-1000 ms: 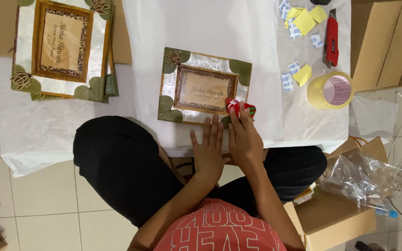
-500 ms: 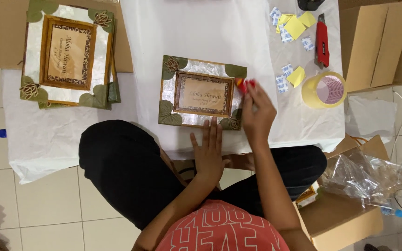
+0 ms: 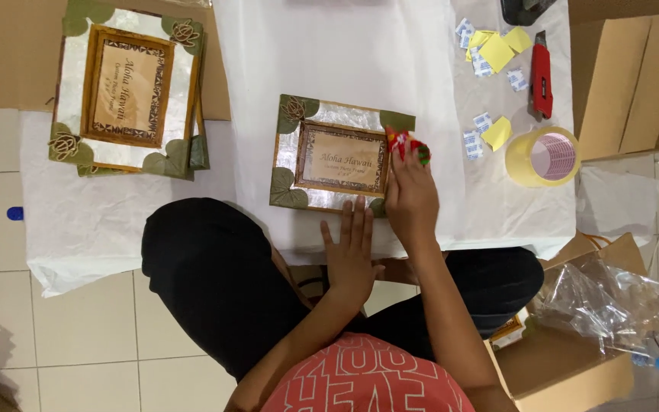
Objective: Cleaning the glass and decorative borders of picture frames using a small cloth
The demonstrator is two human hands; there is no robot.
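Note:
A decorated picture frame (image 3: 337, 156) with green leaf corners lies on white paper (image 3: 345, 61) in front of me. My left hand (image 3: 351, 248) rests flat, fingers spread, at the frame's near edge. My right hand (image 3: 412, 197) sits over the frame's right side and pinches a small red and green object (image 3: 406, 143) above the frame's upper right corner.
A stack of similar frames (image 3: 127, 88) lies at the far left. To the right are a roll of yellow tape (image 3: 543, 156), a red utility knife (image 3: 541, 72), scattered yellow and blue-white slips (image 3: 493, 49), flattened cardboard (image 3: 634, 76), clear plastic wrap (image 3: 604, 294) and an open carton (image 3: 573, 366).
My right hand has carried the red object from the frame's lower right corner up along its right side to the upper right corner. My left hand has stayed at the near edge.

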